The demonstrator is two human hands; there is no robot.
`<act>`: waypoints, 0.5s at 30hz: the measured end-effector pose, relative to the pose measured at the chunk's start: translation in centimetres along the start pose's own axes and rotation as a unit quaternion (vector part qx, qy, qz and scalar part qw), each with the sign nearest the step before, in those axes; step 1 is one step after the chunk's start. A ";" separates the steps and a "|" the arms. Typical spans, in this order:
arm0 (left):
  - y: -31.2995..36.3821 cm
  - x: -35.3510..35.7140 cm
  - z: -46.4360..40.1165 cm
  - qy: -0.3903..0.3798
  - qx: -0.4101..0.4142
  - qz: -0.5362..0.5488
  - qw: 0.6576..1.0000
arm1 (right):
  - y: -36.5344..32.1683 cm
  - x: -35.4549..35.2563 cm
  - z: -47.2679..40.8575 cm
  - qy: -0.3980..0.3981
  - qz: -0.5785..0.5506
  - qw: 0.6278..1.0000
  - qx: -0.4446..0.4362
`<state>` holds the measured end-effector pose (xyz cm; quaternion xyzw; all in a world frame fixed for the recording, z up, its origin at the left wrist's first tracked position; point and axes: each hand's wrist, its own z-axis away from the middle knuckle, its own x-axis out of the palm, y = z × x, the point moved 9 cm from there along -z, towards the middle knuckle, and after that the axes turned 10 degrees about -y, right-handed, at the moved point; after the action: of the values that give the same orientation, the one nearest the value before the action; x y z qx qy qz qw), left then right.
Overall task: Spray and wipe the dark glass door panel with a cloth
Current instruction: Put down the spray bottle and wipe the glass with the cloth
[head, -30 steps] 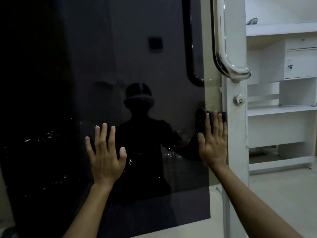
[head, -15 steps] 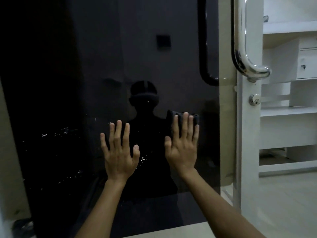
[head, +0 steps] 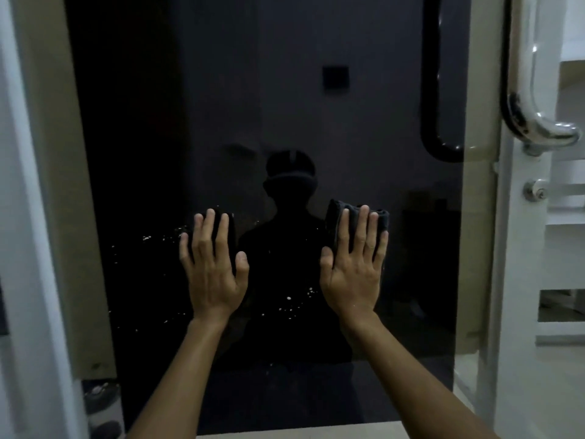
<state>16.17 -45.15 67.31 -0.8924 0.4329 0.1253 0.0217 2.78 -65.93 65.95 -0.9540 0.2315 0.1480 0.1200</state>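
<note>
- Right hand, fingers spread flat, presses the cloth on the glass door panel; it has slid left from the panel's edge.
- Left hand braces flat, holding nothing; droplets below the cloth remain unwiped.

Just two bare forearms coming up from the bottom of the frame, no sleeves, no watch, no rings or gloves that I can see. Left hand and right hand both uncovered, nails short.
</note>
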 end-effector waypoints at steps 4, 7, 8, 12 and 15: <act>-1.7 0.1 -0.2 -0.008 0.004 -0.009 1.000 | -2.0 0.1 -0.2 -0.001 -0.003 1.000 -0.001; -1.5 0.1 -0.1 -0.009 0.004 -0.017 1.000 | -4.1 0.2 -0.6 0.005 -0.005 1.000 0.000; -1.5 0.1 -0.1 -0.009 0.003 -0.019 1.000 | -4.7 0.2 -0.7 0.007 -0.008 1.000 0.005; -1.5 0.0 -0.2 -0.010 0.007 -0.028 1.000 | -7.2 0.0 -1.5 0.016 -0.013 1.000 0.008; -1.5 -0.3 -0.3 -0.016 0.013 -0.017 1.000 | -9.1 -0.1 -2.4 0.021 -0.013 1.000 -0.002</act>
<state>17.25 -44.02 67.56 -0.8970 0.4193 0.1332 0.0425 7.56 -58.69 69.71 -0.9602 0.2209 0.1268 0.1147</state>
